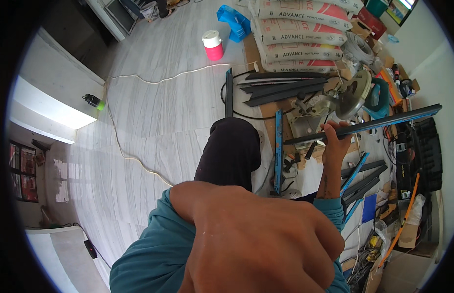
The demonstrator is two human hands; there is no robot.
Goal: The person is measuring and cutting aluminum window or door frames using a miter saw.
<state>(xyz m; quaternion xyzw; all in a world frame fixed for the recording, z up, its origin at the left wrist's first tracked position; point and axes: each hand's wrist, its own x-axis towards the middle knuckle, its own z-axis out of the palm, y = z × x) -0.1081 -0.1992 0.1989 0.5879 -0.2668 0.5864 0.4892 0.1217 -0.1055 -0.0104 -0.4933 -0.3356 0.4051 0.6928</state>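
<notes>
My right hand is closed around a long black metal profile with a blue strip along its edge. The profile slants up to the right, in front of a saw with a round blade. My left hand looms large and close, its back and knuckles toward me. Its fingers are curled, and whatever they hold is hidden. Between my bent knee and the saw, another profile with blue film lies on the floor. A dark profile lies just beyond the knee.
Several black profiles lie beyond the saw, before stacked cement bags. More strips and tools crowd the right wall. A pink-and-white jug, a blue bag and a pale cord are on the tiles; a dark bottle stands left.
</notes>
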